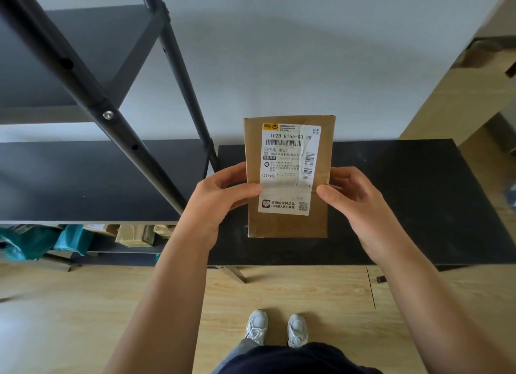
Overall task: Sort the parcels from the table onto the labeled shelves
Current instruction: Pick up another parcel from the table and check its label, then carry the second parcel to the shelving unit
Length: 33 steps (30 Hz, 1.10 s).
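Your left hand [223, 195] and right hand [354, 197] grasp the brown parcel [290, 225] by its edges, fingers clenched, above the black desk [405, 200]; black shelves [83, 178] stand just left, frame post [92, 94] near.

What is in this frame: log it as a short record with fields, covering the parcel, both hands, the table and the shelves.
parcel: brown parcel, upright, label facing the camera
label: shipping label, reads 102B G155-00 28
left hand: left hand grips the parcel's left edge
right hand: right hand grips its right edge
table: black table behind the parcel
shelves: black shelf unit at left; more parcels on a low shelf
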Tool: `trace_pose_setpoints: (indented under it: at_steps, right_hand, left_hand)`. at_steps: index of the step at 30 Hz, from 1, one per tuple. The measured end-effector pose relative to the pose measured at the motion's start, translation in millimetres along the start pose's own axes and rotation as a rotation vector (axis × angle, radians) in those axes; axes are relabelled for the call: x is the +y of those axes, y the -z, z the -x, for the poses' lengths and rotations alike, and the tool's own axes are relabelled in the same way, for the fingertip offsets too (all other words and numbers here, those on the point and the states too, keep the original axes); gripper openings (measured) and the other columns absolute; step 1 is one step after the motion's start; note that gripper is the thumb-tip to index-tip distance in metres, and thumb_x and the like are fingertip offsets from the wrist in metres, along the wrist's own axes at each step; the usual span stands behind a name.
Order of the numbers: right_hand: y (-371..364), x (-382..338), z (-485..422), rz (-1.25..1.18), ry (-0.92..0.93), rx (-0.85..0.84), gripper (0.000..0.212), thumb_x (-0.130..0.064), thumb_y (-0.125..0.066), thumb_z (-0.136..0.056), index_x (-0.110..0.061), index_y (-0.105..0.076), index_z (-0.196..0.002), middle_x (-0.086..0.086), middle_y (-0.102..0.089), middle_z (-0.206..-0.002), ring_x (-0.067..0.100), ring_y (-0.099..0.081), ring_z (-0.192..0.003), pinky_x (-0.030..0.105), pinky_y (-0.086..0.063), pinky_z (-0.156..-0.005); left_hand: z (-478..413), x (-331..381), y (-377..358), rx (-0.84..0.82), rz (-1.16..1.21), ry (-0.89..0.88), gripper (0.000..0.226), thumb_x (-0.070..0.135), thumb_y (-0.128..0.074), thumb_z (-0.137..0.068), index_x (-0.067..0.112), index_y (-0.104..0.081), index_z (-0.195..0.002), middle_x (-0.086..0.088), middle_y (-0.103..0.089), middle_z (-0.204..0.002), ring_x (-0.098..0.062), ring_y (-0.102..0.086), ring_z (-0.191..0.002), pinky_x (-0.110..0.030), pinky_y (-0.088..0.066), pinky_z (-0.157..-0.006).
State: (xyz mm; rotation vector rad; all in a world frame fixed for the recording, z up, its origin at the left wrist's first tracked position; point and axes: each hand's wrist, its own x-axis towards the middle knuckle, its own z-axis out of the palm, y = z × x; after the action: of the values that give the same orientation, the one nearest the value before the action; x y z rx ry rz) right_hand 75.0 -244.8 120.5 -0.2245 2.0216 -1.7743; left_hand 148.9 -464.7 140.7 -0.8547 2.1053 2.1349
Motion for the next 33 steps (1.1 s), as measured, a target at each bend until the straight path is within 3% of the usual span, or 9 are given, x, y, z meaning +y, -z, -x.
trace_pose_setpoints:
  at_steps: [4, 7, 11, 16, 20, 23, 27, 33]
  right_hand:
    - [-0.9, 2.2, 4.0, -0.026, -0.015, 0.012, 0.043, -0.041, -0.071, -0.074, -0.022, -0.062, -0.112, -0.011, -0.075, -0.105, 0.003, -0.070, -0.099, 0.022, -0.050, -0.083]
    - [-1.1, 5.2, 6.0, -0.003, -0.030, 0.039, 0.050, -0.052, -0.068, -0.070, -0.021, -0.062, -0.109, -0.008, -0.076, -0.102, 0.007, -0.071, -0.099, 0.029, -0.051, -0.089]
    - [-0.5, 8.1, 10.0, 0.047, -0.051, 0.050, 0.057, -0.061, -0.063, -0.067, -0.019, -0.062, -0.105, -0.006, -0.076, -0.099, 0.010, -0.070, -0.097, 0.030, -0.053, -0.086]
    - [0.6, 11.5, 13.8, 0.119, -0.086, 0.039, 0.036, -0.045, -0.062, -0.088, -0.014, -0.062, -0.104, -0.001, -0.073, -0.097, 0.014, -0.069, -0.093, 0.027, -0.051, -0.078]
    - [-5.7, 17.0, 17.7, 0.202, -0.121, 0.014, 0.032, -0.045, -0.063, -0.088, -0.014, -0.062, -0.097, 0.002, -0.072, -0.094, 0.018, -0.068, -0.090, 0.033, -0.051, -0.079]
    - [-18.5, 22.3, 23.5, 0.269, -0.144, -0.041, 0.034, -0.047, -0.064, -0.086, -0.015, -0.062, -0.096, 0.003, -0.072, -0.095, 0.020, -0.068, -0.092, 0.038, -0.052, -0.085]
    - [-49.6, 22.1, 34.2, 0.294, -0.183, -0.123, 0.031, -0.043, -0.064, -0.088, -0.015, -0.062, -0.099, 0.001, -0.072, -0.094, 0.015, -0.067, -0.089, 0.027, -0.047, -0.070]
    - [-125.8, 22.3, 61.9, 0.318, -0.192, -0.214, 0.029, -0.041, -0.063, -0.088, -0.015, -0.061, -0.100, 0.001, -0.072, -0.093, 0.013, -0.067, -0.087, 0.025, -0.044, -0.066]
  left_hand:
    - [3.5, -1.6, -3.1, 0.011, -0.004, 0.039, 0.036, 0.022, -0.075, -0.083, 0.021, -0.070, -0.118, 0.004, -0.079, -0.103, -0.015, -0.074, -0.098, -0.042, -0.054, -0.098]
    - [6.8, -4.1, -8.2, 0.044, -0.014, 0.061, 0.030, 0.028, -0.075, -0.083, 0.022, -0.072, -0.113, 0.004, -0.080, -0.096, -0.014, -0.075, -0.092, -0.038, -0.057, -0.093]
    - [12.3, -11.1, -14.7, 0.074, -0.040, 0.094, 0.028, 0.035, -0.073, -0.084, 0.023, -0.073, -0.110, 0.004, -0.080, -0.091, -0.015, -0.075, -0.090, -0.035, -0.058, -0.090]
    - [22.3, -26.3, -15.2, 0.044, -0.059, 0.152, 0.029, 0.037, -0.073, -0.083, 0.022, -0.071, -0.107, 0.001, -0.080, -0.094, -0.017, -0.075, -0.093, -0.038, -0.058, -0.091]
    - [36.9, -44.6, -8.1, 0.000, -0.096, 0.183, 0.035, 0.038, -0.073, -0.083, 0.017, -0.069, -0.110, 0.002, -0.080, -0.093, -0.016, -0.076, -0.089, -0.035, -0.059, -0.087]
    - [49.0, -53.1, 8.3, -0.040, -0.159, 0.226, 0.035, 0.037, -0.072, -0.084, 0.017, -0.068, -0.112, 0.002, -0.080, -0.094, -0.015, -0.076, -0.089, -0.033, -0.060, -0.085]
    - [66.7, -61.6, 39.7, -0.016, -0.200, 0.249, 0.030, 0.035, -0.071, -0.086, 0.016, -0.068, -0.109, 0.003, -0.080, -0.093, -0.013, -0.076, -0.086, -0.029, -0.060, -0.082]
    - [110.6, -92.0, 104.9, 0.083, -0.164, 0.257, 0.027, 0.035, -0.072, -0.086, 0.017, -0.070, -0.107, 0.005, -0.080, -0.090, -0.012, -0.076, -0.085, -0.028, -0.060, -0.081]
